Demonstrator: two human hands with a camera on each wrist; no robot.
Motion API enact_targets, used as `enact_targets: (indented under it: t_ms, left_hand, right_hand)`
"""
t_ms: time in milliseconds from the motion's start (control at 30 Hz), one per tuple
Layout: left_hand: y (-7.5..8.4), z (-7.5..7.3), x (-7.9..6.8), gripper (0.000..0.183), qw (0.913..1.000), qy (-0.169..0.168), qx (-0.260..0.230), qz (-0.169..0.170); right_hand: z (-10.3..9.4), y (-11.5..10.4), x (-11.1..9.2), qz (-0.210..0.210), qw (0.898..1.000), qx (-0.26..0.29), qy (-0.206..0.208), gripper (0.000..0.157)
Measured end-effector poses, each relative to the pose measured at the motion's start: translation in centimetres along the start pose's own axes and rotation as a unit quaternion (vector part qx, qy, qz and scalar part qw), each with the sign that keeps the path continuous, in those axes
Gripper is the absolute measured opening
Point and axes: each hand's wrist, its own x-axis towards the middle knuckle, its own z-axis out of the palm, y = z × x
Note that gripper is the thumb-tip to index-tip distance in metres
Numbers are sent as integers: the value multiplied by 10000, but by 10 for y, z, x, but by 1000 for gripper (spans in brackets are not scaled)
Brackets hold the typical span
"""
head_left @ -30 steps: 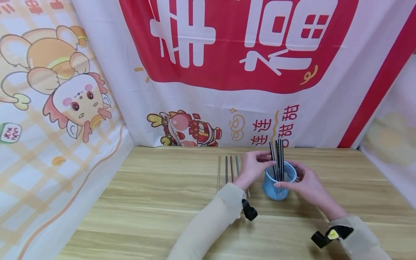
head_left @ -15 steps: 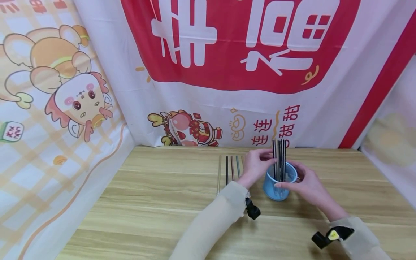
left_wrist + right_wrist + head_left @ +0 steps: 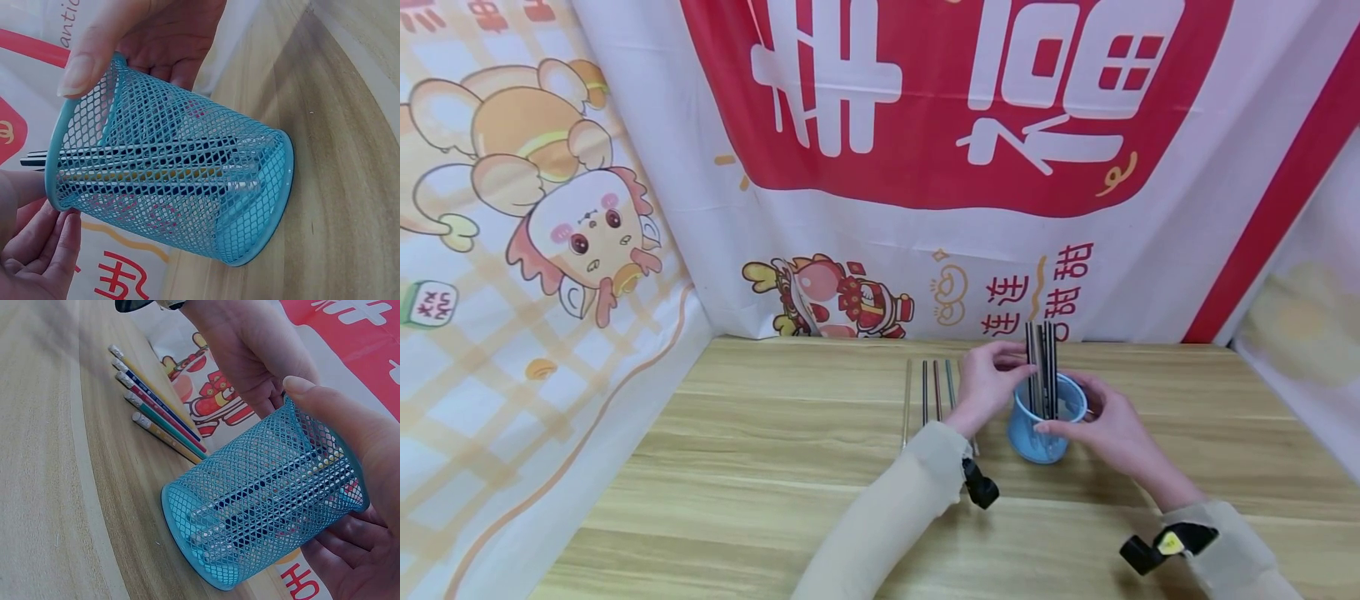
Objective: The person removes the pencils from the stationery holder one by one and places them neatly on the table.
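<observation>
A light blue mesh pencil cup (image 3: pixel 1026 435) stands upright on the wooden table. Several pencils (image 3: pixel 1042 358), mostly dark and striped, rise out of it; through the mesh in the left wrist view a yellow pencil (image 3: pixel 150 175) shows among them. My left hand (image 3: pixel 987 383) reaches over the cup's left side and pinches pencils near their upper part between thumb and fingers. On the other side my right hand (image 3: pixel 1108 423) grips the cup, its thumb (image 3: pixel 331 403) over the rim and its fingers round the outside wall.
Left of the cup, several pencils lie side by side on the table, among them a red pencil (image 3: pixel 937 387) and a teal pencil (image 3: pixel 165 425), partly behind my left forearm. A white and red printed cloth (image 3: pixel 850 225) hangs along the table's back edge.
The pencils under my left hand have gone from leaning left to standing more upright, with their tops closer together. The right hand and the cup have stayed in place.
</observation>
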Motion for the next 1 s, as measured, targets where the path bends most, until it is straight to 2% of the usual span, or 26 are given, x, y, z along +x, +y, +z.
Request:
enact_targets:
  t_ms: [567,800,1000]
  left_hand:
    - [4,-9,-1,25,9995,7,-288,89]
    - [8,-15,1,26,9976,36,-690,68]
    - [11,-23,4,26,9914,-15,-1304,54]
  right_hand:
    - [-1,4,1,2,10000,66,-35,91]
    - [0,5,1,-44,10000,77,-21,90]
    - [0,5,1,-64,10000,61,-3,91]
